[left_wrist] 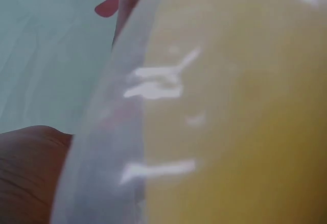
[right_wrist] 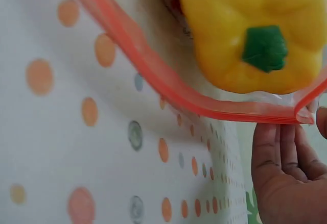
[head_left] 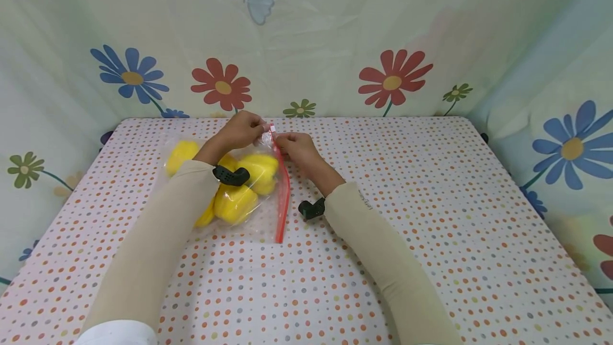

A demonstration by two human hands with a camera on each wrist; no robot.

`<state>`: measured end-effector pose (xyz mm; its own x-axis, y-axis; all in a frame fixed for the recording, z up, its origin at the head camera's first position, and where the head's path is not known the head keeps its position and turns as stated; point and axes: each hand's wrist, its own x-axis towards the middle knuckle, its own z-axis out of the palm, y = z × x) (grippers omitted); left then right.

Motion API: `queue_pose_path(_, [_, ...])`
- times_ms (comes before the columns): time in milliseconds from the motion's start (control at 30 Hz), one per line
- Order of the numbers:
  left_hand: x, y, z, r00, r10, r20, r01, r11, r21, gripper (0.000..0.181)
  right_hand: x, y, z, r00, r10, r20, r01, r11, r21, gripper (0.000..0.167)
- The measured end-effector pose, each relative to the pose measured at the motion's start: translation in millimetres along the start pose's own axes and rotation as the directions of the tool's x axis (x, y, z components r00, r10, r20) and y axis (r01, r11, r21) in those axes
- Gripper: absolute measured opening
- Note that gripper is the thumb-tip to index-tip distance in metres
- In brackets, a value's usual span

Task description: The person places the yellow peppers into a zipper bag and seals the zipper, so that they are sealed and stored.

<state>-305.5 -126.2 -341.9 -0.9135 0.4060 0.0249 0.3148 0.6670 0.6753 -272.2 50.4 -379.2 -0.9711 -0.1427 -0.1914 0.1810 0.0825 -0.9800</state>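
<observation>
A clear zip bag lies on the table with several yellow bell peppers inside. Its red zip strip runs down the right side. At the strip's far end, my left hand pinches the bag's corner. My right hand pinches the strip just to the right, close to the left fingertips. In the right wrist view, one bell pepper shows its green stem behind the red edge, with my right fingers against that edge. Plastic and yellow fill most of the left wrist view.
The table wears a white cover with coloured dots. Behind it hangs a flowered curtain, which continues along both sides. Black wrist cameras sit on both wrists, the left one over the bag.
</observation>
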Motion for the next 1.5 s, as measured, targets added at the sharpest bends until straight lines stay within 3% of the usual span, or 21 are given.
queue_pose_path(233, [2.6, -0.3, 4.1, 1.0, 0.003, 0.03, -0.003, 1.0, 0.009, 0.028, 9.2, -4.2, -3.1, 1.0, -0.007, -0.025, 0.009, 0.996, 0.085, 0.035])
queue_pose_path(533, [2.1, 3.0, 6.4, 1.0, 0.005, 0.029, -0.004, 1.0, -0.017, 0.025, 11.6, -6.6, -2.1, 0.996, -0.022, -0.087, 0.028, 0.997, 0.074, 0.026])
queue_pose_path(867, [3.9, 5.6, 9.6, 1.0, 0.016, -0.015, -0.016, 1.0, 0.026, 0.024, 9.3, -8.9, 0.5, 0.994, -0.001, -0.105, 0.011, 0.996, 0.09, 0.026])
queue_pose_path(1233, [3.5, 4.8, 7.1, 0.998, -0.003, -0.057, 0.006, 0.999, 0.041, 0.023, 6.8, -3.3, 2.4, 0.997, 0.034, -0.068, -0.03, 0.998, 0.055, 0.024])
queue_pose_path(1500, [5.2, 4.2, 2.3, 0.998, 0.026, -0.059, -0.024, 0.999, 0.035, 0.025, 1.2, -1.6, -0.1, 0.996, 0.088, -0.02, -0.087, 0.996, 0.032, 0.022])
